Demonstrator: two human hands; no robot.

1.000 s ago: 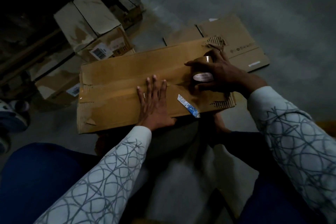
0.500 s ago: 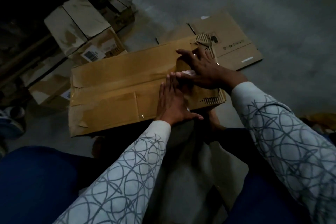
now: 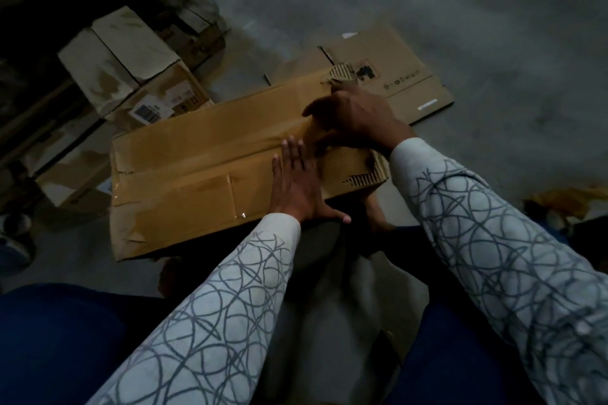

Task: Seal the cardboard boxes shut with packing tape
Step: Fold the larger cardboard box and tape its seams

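Head view. Box [image 3: 197,200] lies on the floor in front of the knees, flaps closed, with glossy tape [image 3: 204,159] along the centre seam. Left hand [image 3: 296,184] lies flat on the lid, fingertips at the seam, fingers straight, pressing and holding nothing. Right hand [image 3: 358,115] is over the seam near the box's right end, fingers bent and blurred; cannot tell whether it grips anything. Flattened cardboard [image 3: 404,82] lies behind the box. Worn boxes [image 3: 131,56] stand at the left.

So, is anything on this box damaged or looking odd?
Yes. The cardboard box is torn at both right corners, with the corrugated inner layer exposed, near the right hand. Its left edge is also ragged.
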